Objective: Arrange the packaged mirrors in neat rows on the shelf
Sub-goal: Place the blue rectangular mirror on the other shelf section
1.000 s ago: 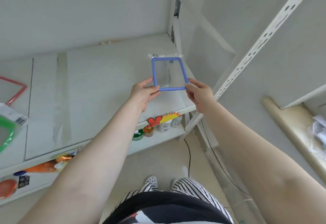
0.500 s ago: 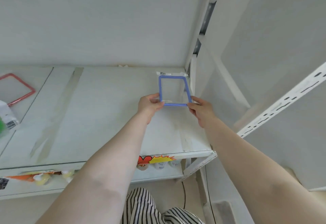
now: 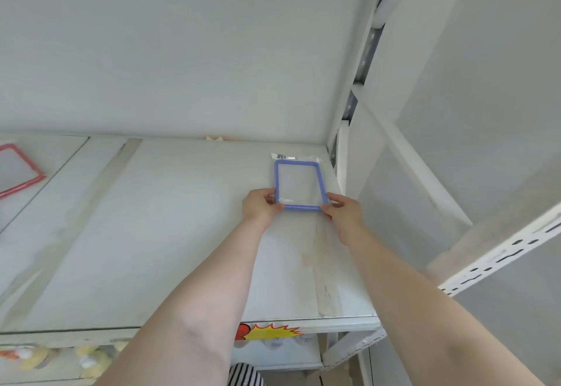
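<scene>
A blue-framed mirror [image 3: 299, 183] in a clear plastic bag lies flat at the back right corner of the white shelf [image 3: 170, 234], close to the rear wall. My left hand [image 3: 261, 206] pinches its near left corner. My right hand [image 3: 342, 212] pinches the near right corner. A red-framed mirror [image 3: 16, 170] lies flat at the far left of the same shelf, partly cut off by the frame edge.
A white upright post [image 3: 344, 155] stands just right of the blue mirror. The shelf's front edge [image 3: 303, 326] carries a yellow and red burst sticker [image 3: 270, 331]. Blurred goods sit on the lower shelf [image 3: 45, 358]. A slotted rail [image 3: 501, 258] runs at the right.
Both hands have carried the blue mirror from above the shelf's front toward the back right corner and lowered it flat. The view has tilted up and forward; the green mirror left the frame.
</scene>
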